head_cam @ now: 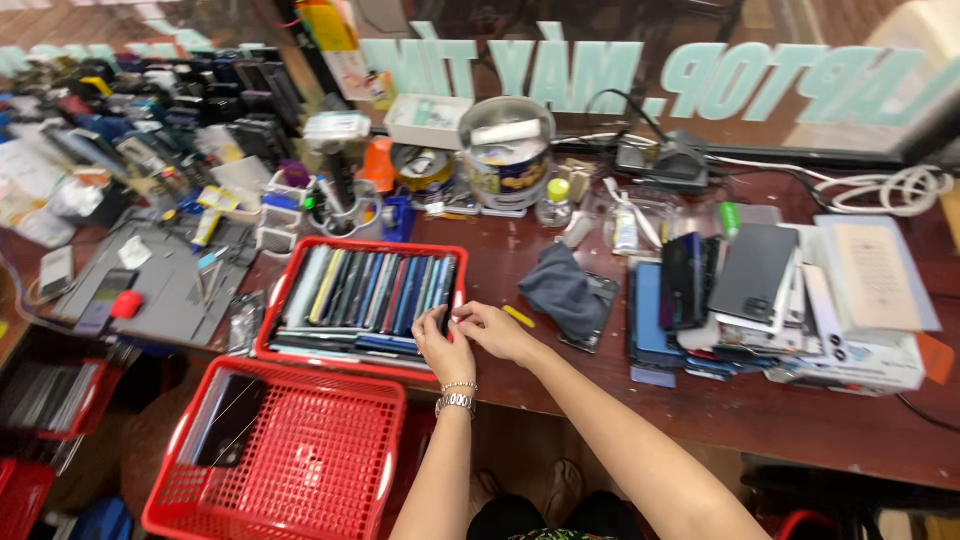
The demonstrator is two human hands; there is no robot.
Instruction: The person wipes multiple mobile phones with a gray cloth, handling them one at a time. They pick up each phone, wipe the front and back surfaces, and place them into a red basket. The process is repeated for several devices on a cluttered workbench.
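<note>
Both hands meet at the right end of a red tray (270, 320) packed with phones (365, 288) standing on edge in a row. The left hand (443, 350), with a beaded bracelet and a metal watch band on its wrist, has its fingers curled in and pinched on the dark phone (444, 318) at the right end of that row, just inside the tray's right wall. The right hand (497, 332) lies just right of the tray, touching the left hand, fingers bent toward the same phone; whether it actually grips the phone cannot be told. The tray sits on a dark wooden desk (560, 385). In front of the tray, lower and nearer the person, is a red basket (300, 470) with one dark phone lying flat at its left side. Right of the tray a grey cloth (558, 290) lies partly over another phone, with a small yellow pick (519, 317) between cloth and hands. Farther right of the tray is a heap of phones and boxes (790, 300). Behind the tray stand a round tin (507, 165), small bottles and a cup of tools (340, 210). Left of the tray lies a grey work mat (150, 280).
</note>
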